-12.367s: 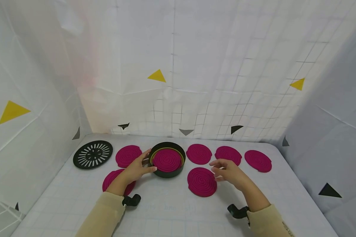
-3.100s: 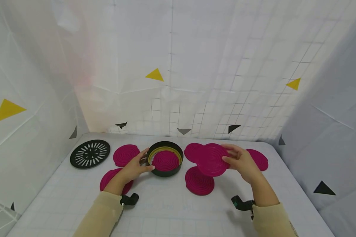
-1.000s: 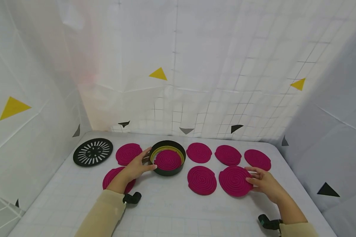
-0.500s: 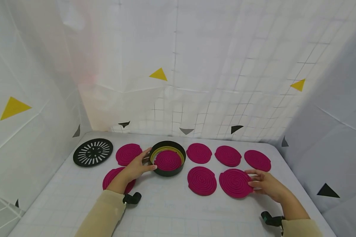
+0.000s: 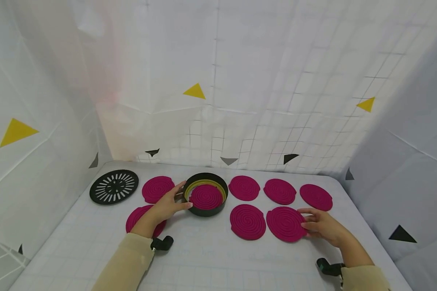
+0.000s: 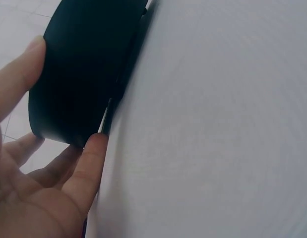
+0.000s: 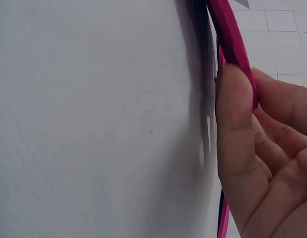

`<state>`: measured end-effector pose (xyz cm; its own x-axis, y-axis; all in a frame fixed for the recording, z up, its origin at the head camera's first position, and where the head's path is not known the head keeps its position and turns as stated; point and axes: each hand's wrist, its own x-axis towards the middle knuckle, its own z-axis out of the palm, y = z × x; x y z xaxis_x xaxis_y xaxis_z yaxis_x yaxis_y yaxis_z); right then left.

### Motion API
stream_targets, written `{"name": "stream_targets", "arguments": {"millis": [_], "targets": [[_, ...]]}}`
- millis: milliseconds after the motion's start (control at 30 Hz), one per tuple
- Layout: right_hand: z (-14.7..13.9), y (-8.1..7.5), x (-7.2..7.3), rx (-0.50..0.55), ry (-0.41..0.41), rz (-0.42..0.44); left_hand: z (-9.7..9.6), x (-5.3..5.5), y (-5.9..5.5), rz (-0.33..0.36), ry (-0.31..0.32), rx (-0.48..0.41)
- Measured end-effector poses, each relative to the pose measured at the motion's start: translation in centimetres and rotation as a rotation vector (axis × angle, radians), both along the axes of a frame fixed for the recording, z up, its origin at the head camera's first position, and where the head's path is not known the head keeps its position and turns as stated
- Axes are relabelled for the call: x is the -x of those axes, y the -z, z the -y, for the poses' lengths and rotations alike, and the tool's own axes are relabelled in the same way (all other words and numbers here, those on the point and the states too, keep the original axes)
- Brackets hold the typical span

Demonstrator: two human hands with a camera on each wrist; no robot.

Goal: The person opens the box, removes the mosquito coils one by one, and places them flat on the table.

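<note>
My left hand (image 5: 170, 206) grips the left side of a round black coaster holder (image 5: 205, 212), thumb at the near wall and fingers behind. In the left wrist view, thumb and fingertips meet the holder's dark wall (image 6: 84, 69). Inside it lies a magenta spiral coaster (image 5: 206, 197), with yellow inner rings showing round it. At the front right, my right hand (image 5: 322, 227) pinches the right edge of another magenta coaster (image 5: 285, 224), low over the table. The right wrist view shows that coaster's edge (image 7: 232, 42) between thumb and fingers. Just left of it lies a coaster (image 5: 247, 222).
Three coasters form a back row on the right, one of them a coaster (image 5: 279, 191) behind the held one. Two more, including a coaster (image 5: 158, 190), lie left of the holder. A black slotted disc (image 5: 114, 187) rests at the far left. White sheet walls enclose the table.
My right hand, empty at first, took a coaster and carried it right to the front row; lately it shifted slightly left. The coaster inside the holder sits lower. My left hand stays put.
</note>
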<state>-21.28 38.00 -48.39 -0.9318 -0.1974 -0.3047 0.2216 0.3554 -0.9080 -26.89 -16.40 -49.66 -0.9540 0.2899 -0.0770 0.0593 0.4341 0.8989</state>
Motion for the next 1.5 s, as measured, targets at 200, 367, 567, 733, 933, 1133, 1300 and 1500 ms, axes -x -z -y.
{"name": "stream_targets", "arguments": {"millis": [200,367,567,733,933,1133,1300,1500], "targets": [[0.1,-0.14,-0.26,-0.01,-0.007,-0.006,-0.07,0.06,0.0,0.008,-0.008,0.005],[0.05,-0.24,-0.36,-0.02,0.002,-0.001,-0.07,-0.01,-0.07,0.005,-0.006,0.011],[-0.14,-0.1,-0.28,-0.052,0.015,-0.008,-0.07,-0.02,-0.08,0.007,-0.004,-0.003],[-0.28,0.11,-0.17,-0.076,0.036,-0.005,-0.1,-0.06,-0.08,0.012,-0.007,-0.006],[-0.37,0.22,-0.14,-0.096,0.06,-0.002,-0.17,-0.21,-0.17,0.017,-0.009,-0.007],[-0.52,0.33,-0.18,-0.123,0.068,-0.019,-0.14,-0.24,-0.24,0.011,-0.009,0.004],[-0.46,0.25,-0.17,-0.162,0.079,-0.034,-0.14,-0.19,-0.22,0.009,-0.011,-0.002],[-0.12,-0.13,-0.34,-0.244,0.114,-0.042,-0.2,-0.17,-0.17,0.004,-0.011,0.017]]}}
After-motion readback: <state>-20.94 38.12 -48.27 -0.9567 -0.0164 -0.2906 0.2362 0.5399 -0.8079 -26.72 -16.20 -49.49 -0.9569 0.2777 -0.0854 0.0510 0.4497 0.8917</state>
